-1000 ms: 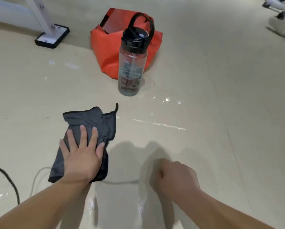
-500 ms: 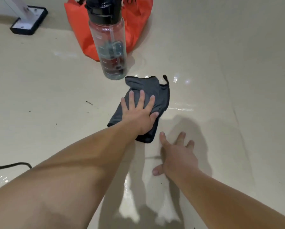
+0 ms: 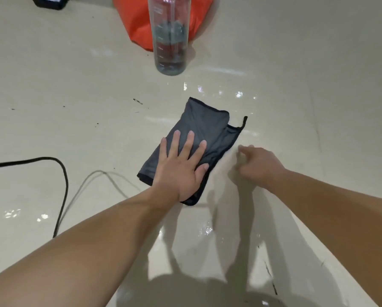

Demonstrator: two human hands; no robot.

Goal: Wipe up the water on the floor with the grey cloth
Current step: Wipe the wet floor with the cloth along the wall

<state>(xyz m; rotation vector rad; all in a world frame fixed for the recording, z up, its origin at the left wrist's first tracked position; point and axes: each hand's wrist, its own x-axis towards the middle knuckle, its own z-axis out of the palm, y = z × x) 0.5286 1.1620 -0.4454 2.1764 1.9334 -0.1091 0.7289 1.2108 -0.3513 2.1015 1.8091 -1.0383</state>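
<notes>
Pressing flat on the grey cloth point(image 3: 207, 127): left hand point(image 3: 181, 169), fingers straight and spread, palm over the cloth's near half. There is no pinch. I read it as plain downward pressure, set for a push.

Grey cloth: folded to a rough rectangle on the cream floor point(image 3: 53, 85). Its long axis runs from near-left, under the palm, to far-right. A black hanging loop point(image 3: 244, 121) sticks out at the far right corner.

Right hand point(image 3: 261, 165): just beside the cloth's right edge, not on it. It is blurred, and the fingers look loosely curled with nothing in them.

Water point(image 3: 218, 93): bright glints just beyond the cloth's far end, between it and the clear water bottle point(image 3: 169, 41). There is a second wet sheen point(image 3: 205, 229) close to me, between the forearms.

Relation I would steer by: the far patch lies off the cloth's far short edge, roughly along its long axis. The left hand, being on top, is the one placed to drive the cloth away from me. The near sheen would call for a pull back. With both patches wet, I judge the wipe to be unfinished.

Also present: an orange bag point(image 3: 137, 21) behind the bottle, a black cable point(image 3: 61, 173) on the floor well left of the cloth, and a black base plate point(image 3: 50, 1) at the top left.
</notes>
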